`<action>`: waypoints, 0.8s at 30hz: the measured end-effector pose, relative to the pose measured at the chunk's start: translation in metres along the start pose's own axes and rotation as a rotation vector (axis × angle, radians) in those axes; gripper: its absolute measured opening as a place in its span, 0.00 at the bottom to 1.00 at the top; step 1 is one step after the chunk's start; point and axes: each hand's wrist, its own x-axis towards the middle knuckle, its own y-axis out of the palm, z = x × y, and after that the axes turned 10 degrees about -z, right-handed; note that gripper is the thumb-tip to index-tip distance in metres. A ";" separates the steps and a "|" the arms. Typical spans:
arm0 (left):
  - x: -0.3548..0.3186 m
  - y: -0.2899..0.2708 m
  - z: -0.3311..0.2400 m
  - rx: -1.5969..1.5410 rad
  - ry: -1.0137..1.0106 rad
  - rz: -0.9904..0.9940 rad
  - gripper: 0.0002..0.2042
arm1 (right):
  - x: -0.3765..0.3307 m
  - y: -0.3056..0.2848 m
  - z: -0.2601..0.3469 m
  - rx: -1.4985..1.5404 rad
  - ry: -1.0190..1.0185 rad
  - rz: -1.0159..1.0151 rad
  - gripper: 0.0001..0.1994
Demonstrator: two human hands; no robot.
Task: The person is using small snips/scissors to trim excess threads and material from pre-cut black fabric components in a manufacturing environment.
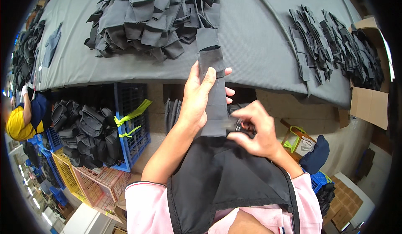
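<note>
No text, label, brand, number or sign is showing legibly on anything in this view.

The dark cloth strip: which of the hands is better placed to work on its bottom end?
Probably the right hand: it is closest to the lower end of the dark cloth strip. The left hand is busy gripping the strip higher up. Blur hides whether the right one touches the strip.
</note>
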 end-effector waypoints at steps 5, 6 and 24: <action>-0.004 0.002 -0.002 0.026 0.002 0.019 0.19 | 0.002 -0.005 -0.013 -0.346 -0.200 -0.178 0.17; -0.004 0.002 -0.002 0.031 0.009 0.015 0.19 | 0.003 -0.006 -0.013 -0.419 -0.280 -0.167 0.17; -0.005 0.001 0.000 0.029 -0.041 0.058 0.18 | -0.007 -0.001 -0.021 -0.338 -0.385 -0.308 0.13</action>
